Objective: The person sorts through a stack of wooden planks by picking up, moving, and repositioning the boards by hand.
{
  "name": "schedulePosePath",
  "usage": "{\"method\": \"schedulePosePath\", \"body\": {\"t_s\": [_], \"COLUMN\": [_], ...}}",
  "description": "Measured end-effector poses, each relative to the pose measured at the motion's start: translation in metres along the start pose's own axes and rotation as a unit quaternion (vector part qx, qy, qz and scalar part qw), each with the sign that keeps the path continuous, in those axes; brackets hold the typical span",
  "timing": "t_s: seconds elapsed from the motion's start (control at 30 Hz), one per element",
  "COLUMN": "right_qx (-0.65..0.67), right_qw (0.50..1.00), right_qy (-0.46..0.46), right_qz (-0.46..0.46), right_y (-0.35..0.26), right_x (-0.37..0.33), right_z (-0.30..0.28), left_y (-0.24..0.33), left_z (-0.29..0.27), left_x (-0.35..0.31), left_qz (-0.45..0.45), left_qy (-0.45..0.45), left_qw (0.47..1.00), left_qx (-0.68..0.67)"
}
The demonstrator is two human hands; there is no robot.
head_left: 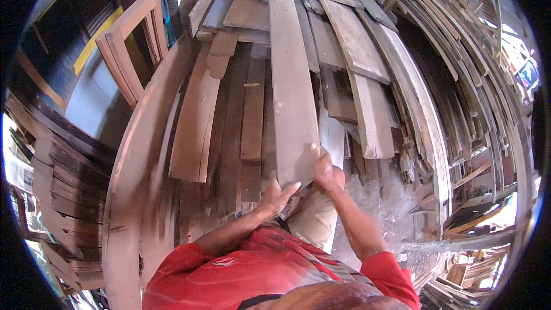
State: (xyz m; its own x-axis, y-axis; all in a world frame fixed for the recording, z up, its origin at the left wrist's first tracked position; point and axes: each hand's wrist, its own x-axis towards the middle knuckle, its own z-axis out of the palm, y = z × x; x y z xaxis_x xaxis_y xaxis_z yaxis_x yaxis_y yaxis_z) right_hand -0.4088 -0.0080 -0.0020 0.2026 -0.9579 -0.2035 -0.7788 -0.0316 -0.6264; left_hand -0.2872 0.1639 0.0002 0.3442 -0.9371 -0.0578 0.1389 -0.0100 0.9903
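Note:
A long, pale wooden plank [293, 92] runs straight away from me, over a pile of other boards. My left hand [278, 196] grips its near end at the left corner, with the thumb across the end and the other fingers partly hidden. Against the plank's right edge, close to the same end, my right hand [328, 172] is closed with its thumb on top and the fingers curled out of sight beneath. The plank's near end is just in front of my body, above my trouser leg.
Boards of several widths, such as a shorter brown board [198, 120] and a pale board [372, 117], lie beside the plank. On the left stands a wooden frame [123, 40]; a large curved-looking board [135, 155] is below it. Stacked timber [459, 51] lines the right side.

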Motion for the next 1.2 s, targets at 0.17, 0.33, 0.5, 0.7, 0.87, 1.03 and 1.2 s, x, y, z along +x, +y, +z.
{"method": "schedulePosePath", "body": {"t_s": [0.17,0.33,0.5,0.7,0.87,1.03,1.2], "right_qx": [0.15,0.216,0.293,0.589,0.602,0.69,0.911], "right_qw": [0.987,0.968,0.956,0.806,0.763,0.672,0.12], "right_qy": [0.038,0.1,0.023,-0.06,-0.175,-0.234,-0.392], "right_qz": [-0.042,-0.077,0.002,0.019,0.159,0.132,0.043], "right_y": [0.044,0.023,0.011,-0.099,-0.133,-0.139,-0.109], "right_x": [0.013,0.006,-0.006,-0.046,-0.062,-0.07,-0.08], "right_z": [0.08,0.114,0.116,0.136,0.116,0.082,0.049], "left_y": [-0.038,-0.043,0.015,0.149,0.199,0.212,0.159], "left_z": [-0.017,-0.049,-0.058,-0.09,-0.059,-0.008,-0.006], "left_x": [0.007,0.007,-0.005,-0.019,-0.026,-0.028,0.013], "left_qz": [-0.091,-0.069,-0.113,-0.102,0.057,0.174,0.341], "left_qy": [0.019,0.023,0.044,0.048,0.008,-0.038,-0.081], "left_qw": [0.977,0.984,0.962,0.89,0.903,0.815,0.843], "left_qx": [0.195,0.162,0.246,0.443,0.426,0.551,0.409]}}
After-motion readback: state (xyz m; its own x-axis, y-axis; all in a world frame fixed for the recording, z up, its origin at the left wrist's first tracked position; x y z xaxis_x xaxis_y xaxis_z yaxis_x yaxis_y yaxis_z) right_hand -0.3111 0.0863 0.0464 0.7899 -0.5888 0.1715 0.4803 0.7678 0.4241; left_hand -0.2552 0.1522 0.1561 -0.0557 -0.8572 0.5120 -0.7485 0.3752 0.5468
